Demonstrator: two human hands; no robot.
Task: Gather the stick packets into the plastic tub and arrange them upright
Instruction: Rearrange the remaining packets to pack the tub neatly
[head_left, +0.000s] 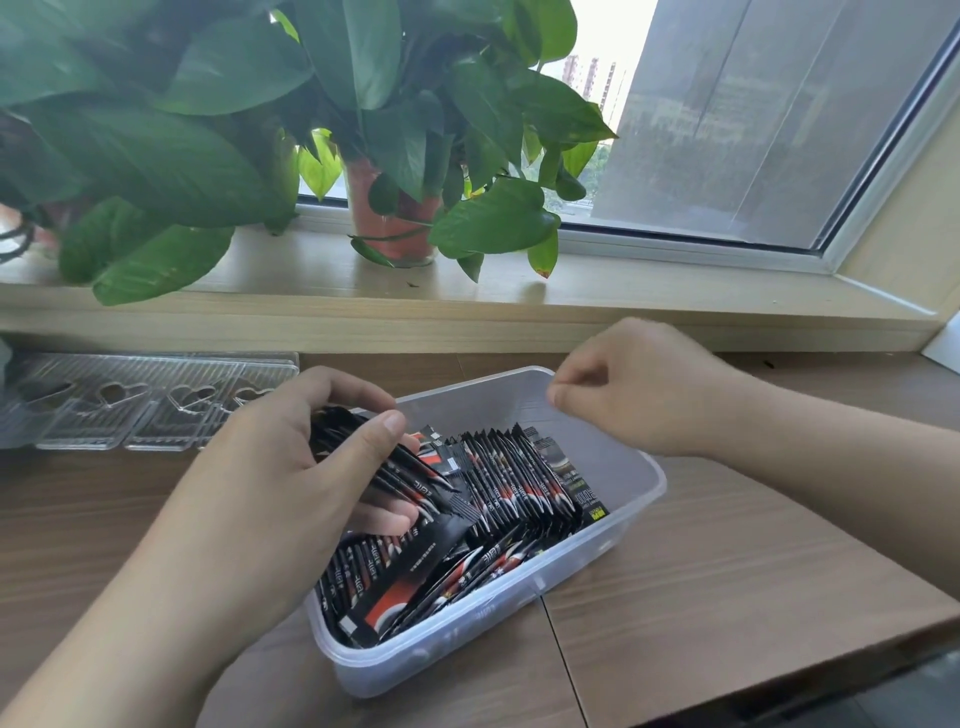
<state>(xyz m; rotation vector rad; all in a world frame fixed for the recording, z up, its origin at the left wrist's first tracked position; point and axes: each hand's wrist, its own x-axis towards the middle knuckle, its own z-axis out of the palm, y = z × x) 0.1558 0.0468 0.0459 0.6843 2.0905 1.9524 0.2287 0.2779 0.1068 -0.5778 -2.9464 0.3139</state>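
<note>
Tub (631, 540): clear plastic, set at an angle on the wooden table (753, 582), between the two hands.
Stick packets (519, 486): all in view lie inside the tub. A tight row stands on edge along the far right part, and a loose heap (415, 582) lies slanted and flat at the near end.
Left hand (280, 467): reaches into the tub's left side, thumb on top and fingers curled beneath, gripping a fanned bundle (400, 475) of packets just beside the standing row.
Right hand (644, 389): hovers above the tub's far right corner, apart from the packets, fingers curled in and thumb against forefinger, with nothing visible between them.
Handling (judged): the packets look light, thin, glossy and slippery. A bundle will likely splay unless squeezed across its flat faces near mid-length, and the foil ends bend readily.
Background: clear moulded trays (145, 405) to the left, and a potted plant (395, 218) on the windowsill.
</note>
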